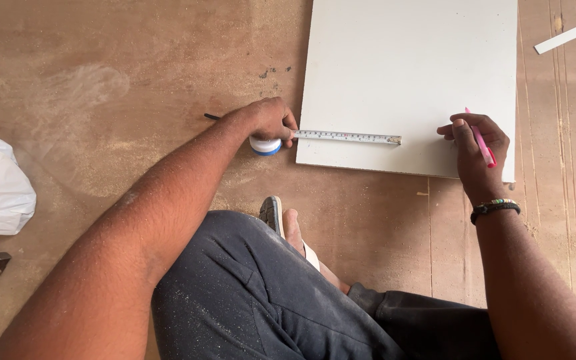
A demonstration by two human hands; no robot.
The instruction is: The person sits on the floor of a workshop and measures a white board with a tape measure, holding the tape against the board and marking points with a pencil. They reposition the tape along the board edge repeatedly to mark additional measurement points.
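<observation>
Tape [348, 137] is lying stretched across the near part of a white board [408, 67] on the dusty floor [135, 80], running from the left hand [271, 120] toward the right hand [478, 143]. The left hand is closing over the tape's white case [265, 145] just off the board's left edge. The right hand is pinching a pink pencil [481, 143], resting on the board just beyond the tape's end.
</observation>
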